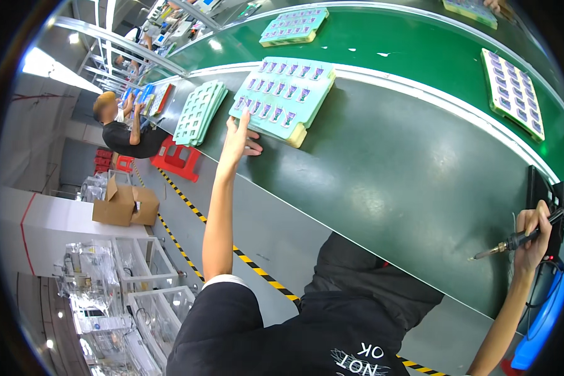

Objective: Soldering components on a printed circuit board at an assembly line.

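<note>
My left hand [239,141] is at the near left corner of a pale green tray [307,116], with one finger over its top edge and the others low against its side. Rows of small purple-and-dark parts [276,88] sit in the tray, which rests on the dark green bench. At the far right, my right hand [531,241] is closed round the dark handle of a soldering iron [514,242]. Its metal tip points left, above the bench top [382,182].
Stacked green trays [200,113] stand left of my tray. Beyond a metal rail, a green conveyor [395,47] carries a filled green tray [294,26] and a cream tray [514,94]. Another person [125,128] works at the far left, near a red stool [177,160].
</note>
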{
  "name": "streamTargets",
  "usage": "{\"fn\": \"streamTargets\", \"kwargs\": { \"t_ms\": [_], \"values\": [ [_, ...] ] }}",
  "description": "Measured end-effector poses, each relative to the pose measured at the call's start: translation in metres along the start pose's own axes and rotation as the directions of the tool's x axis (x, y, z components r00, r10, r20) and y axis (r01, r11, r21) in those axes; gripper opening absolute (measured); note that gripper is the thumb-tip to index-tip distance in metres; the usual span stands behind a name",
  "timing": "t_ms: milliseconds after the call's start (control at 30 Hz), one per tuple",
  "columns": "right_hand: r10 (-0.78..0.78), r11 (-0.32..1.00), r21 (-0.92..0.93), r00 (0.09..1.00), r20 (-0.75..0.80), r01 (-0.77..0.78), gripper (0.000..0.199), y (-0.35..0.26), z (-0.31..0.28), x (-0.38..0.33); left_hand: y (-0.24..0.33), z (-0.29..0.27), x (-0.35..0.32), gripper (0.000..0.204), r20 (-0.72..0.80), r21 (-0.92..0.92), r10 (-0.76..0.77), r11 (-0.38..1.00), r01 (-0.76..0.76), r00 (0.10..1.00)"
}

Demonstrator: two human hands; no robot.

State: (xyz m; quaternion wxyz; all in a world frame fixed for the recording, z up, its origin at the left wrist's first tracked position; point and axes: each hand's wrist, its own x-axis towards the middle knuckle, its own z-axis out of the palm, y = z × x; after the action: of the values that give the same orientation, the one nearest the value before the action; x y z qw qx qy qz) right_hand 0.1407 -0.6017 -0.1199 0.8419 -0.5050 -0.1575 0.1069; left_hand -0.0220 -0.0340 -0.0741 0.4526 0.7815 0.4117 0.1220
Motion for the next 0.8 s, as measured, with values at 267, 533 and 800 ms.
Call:
{"fn": "streamTargets", "kwargs": {
  "t_ms": [267, 533, 800],
  "values": [
    [0.024, 1.000, 0.014, 1.000, -0.007, -0.024, 0.029, -0.004, -0.011, 0.032, -0.011, 0.029, 0.009, 0.054, -0.009, -0.450, 0.227, 0.869, -0.207, 0.974],
    [0.017, 0.999, -0.031, 1.000, 0.009, -0.017, 0.028, -0.015, -0.026, 0.071, -0.014, 0.047, 0.012, 0.041, -0.297, -0.721, 0.237, 0.580, -0.380, 0.925],
    [0.024, 0.999, -0.041, 0.999, 0.042, -0.023, 0.028, -0.043, 0.003, 0.067, 0.041, 0.050, -0.016, 0.050, -0.242, -0.604, 0.451, 0.623, -0.497, 0.859]
  ]
}}
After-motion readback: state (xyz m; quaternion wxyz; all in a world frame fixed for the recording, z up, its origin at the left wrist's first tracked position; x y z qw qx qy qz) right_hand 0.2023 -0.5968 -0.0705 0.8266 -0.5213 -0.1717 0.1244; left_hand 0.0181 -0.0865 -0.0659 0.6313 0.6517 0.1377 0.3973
